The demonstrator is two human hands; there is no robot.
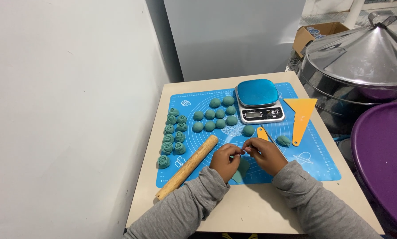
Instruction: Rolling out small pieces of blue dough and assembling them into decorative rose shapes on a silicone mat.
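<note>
- A baking mat point(322, 170) is lying on the table point(251, 212), covering most of its top.
- A kitchen scale point(258, 102) is sitting on the mat toward the table's far edge.
- Dough balls point(215, 116) are resting just left of the scale.
- Shaped dough pieces point(173, 135) are lining the mat's left edge.
- A rolling pin point(187, 167) is lying slantwise toward the near left corner.
- A scraper point(301, 117) is lying right of the scale.
- Both hands, left hand point(225, 160) and right hand point(265, 154), are meeting over the mat's near edge, right of the rolling pin.
- A steamer lid point(358, 53) is standing beyond the table's right edge.
</note>
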